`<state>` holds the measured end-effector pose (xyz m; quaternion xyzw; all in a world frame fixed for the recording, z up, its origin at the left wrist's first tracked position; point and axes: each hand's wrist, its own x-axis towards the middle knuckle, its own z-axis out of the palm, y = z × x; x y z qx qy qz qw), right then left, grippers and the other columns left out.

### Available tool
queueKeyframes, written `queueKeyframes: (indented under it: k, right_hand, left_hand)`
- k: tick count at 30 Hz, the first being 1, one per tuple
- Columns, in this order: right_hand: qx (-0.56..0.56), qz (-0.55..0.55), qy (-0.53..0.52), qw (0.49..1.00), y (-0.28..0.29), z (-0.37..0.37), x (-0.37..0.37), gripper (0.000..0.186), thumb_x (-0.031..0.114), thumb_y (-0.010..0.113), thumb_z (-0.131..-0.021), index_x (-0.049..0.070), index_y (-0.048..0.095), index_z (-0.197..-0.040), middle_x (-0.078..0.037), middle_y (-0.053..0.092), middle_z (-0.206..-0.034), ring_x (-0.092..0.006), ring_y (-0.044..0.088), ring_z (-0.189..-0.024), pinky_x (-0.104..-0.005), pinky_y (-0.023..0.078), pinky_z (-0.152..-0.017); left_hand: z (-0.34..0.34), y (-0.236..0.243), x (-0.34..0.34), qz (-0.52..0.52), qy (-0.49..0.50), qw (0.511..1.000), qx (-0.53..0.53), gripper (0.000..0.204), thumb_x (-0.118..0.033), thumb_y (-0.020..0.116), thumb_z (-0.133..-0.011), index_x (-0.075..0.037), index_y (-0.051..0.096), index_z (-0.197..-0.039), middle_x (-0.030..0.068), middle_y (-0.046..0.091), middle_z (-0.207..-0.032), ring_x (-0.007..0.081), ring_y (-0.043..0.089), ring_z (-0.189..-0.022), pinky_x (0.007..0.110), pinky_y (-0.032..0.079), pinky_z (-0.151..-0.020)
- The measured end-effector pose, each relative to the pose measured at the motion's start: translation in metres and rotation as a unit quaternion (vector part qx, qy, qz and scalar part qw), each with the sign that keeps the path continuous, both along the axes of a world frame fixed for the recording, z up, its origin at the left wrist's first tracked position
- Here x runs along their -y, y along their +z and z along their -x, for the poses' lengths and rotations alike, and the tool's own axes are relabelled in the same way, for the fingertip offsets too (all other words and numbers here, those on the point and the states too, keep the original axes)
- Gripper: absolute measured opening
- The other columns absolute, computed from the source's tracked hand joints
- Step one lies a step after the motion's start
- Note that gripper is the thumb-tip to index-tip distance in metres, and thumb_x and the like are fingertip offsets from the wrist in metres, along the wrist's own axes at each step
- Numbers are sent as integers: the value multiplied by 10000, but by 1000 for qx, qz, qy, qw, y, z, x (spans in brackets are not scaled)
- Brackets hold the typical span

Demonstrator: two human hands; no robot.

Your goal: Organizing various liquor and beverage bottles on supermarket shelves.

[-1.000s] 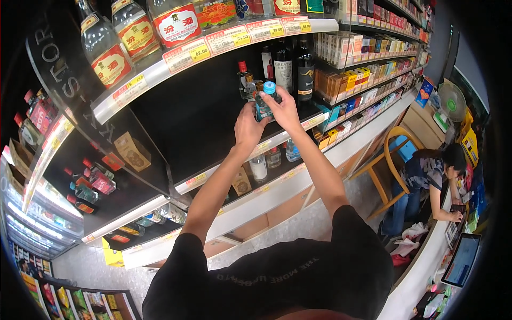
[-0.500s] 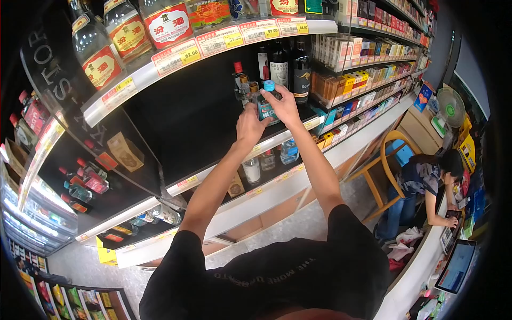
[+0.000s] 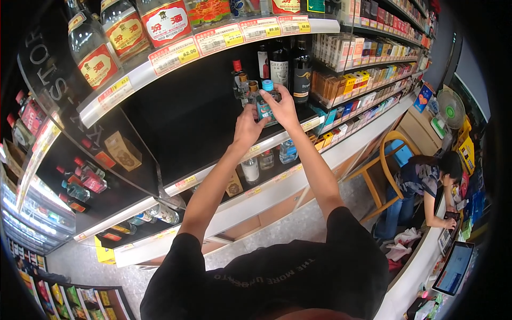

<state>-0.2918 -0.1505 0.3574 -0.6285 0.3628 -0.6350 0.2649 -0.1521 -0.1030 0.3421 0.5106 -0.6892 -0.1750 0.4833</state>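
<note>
Both my hands are at a small clear bottle with a light blue cap and a teal label (image 3: 265,110), upright at the front of the dark middle shelf. My right hand (image 3: 285,113) is closed round its right side, fingers and thumb just below the cap. From the left, my left hand (image 3: 248,128) grips it low down, its thumb across the bottle's lower front. Just behind stand small brown-capped bottles (image 3: 252,92) and a red-capped bottle (image 3: 238,73). Two dark wine bottles (image 3: 301,74) rise behind my right hand. My fingers hide the bottle's lower part.
Above my hands runs an upper shelf edge with price tags (image 3: 208,44), with large liquor bottles (image 3: 162,24) on it. A lower shelf holds more bottles (image 3: 250,172). Cigarette racks (image 3: 352,80) fill the right. A person (image 3: 421,184) leans over a counter beside a wooden chair (image 3: 381,176).
My hands and the blue-capped bottle stay almost in place, with only a very slight shift. The view has moved a little.
</note>
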Motion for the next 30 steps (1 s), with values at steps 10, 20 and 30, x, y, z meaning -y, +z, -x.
queueKeyframes:
  k: [10, 20, 30]
  right_hand:
    - [14, 8, -5, 1000, -14, 3, -3, 508, 317, 764, -889, -27, 618, -1234, -158, 667, -1117, -204, 654, -966, -329, 517, -863]
    - [-26, 53, 35, 998, 0, -29, -36, 404, 255, 782, -870, 0, 649, -1154, -151, 663, -1080, -248, 662, -998, -348, 513, -876]
    - [-145, 55, -11, 988, 24, -133, 18, 365, 324, 736, -863, 24, 669, -1060, -197, 675, -1029, -394, 653, -972, -480, 511, -850]
  left_hand:
    - [-1, -6, -1, 19, -17, 998, 57, 472, -70, 852, -735, 21, 582, -1110, 201, 695, -1040, 340, 706, -949, 423, 565, -837]
    - [-48, 6, -19, -42, -18, 996, 74, 463, -51, 860, -716, 32, 575, -1071, 188, 704, -1028, 302, 718, -958, 390, 583, -846]
    - [-139, 20, 13, -66, 89, 991, 74, 479, -77, 895, -658, 28, 639, -1049, 150, 748, -996, 228, 741, -925, 347, 578, -824]
